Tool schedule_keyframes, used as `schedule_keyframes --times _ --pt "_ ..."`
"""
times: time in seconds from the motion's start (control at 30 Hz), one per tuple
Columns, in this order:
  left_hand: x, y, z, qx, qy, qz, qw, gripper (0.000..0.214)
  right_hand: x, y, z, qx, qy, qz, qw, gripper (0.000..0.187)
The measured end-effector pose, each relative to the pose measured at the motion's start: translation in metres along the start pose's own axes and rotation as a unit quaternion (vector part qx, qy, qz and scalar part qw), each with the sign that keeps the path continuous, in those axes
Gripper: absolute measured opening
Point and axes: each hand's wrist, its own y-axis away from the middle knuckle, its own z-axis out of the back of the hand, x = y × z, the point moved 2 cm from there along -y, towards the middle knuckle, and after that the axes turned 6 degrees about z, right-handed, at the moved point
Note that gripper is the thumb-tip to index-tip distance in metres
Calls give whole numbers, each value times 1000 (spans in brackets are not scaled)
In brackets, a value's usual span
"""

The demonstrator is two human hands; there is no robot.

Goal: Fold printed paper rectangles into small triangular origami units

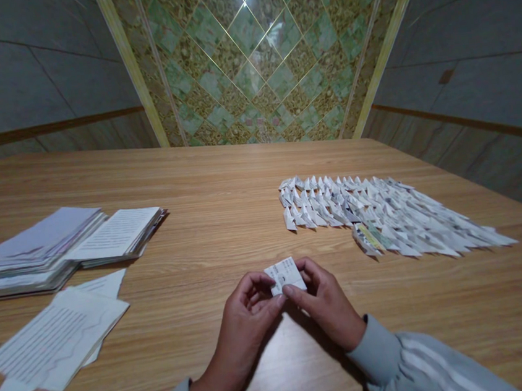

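A small folded piece of printed paper (284,274) is held between my two hands, above the wooden table (208,226). My left hand (249,312) pinches its left edge and lower left corner between thumb and fingers. On the other side, my right hand (325,300) grips the paper, thumb on the front face and fingers behind it. The paper is a flat, roughly square shape with dark print and a small dark mark on it. Its back side is hidden.
Rows of folded paper shapes (384,213) with pointed tips stand at the right. Stacked paper sheets (42,243) and a smaller printed stack (118,235) lie at the left, with loose lined sheets (61,334) nearer me. A tiled wall (252,66) rises behind the table.
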Motion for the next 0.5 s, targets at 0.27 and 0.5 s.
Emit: schedule_keyframes --times 0.27,0.5 --pt "2 -3 0 -5 45 -1 999 29 -5 -1 1 -18 -37 5 999 29" --pt "1 -5 5 -23 44 -5 999 31 -1 -6 9 -50 -37 -16 998 36"
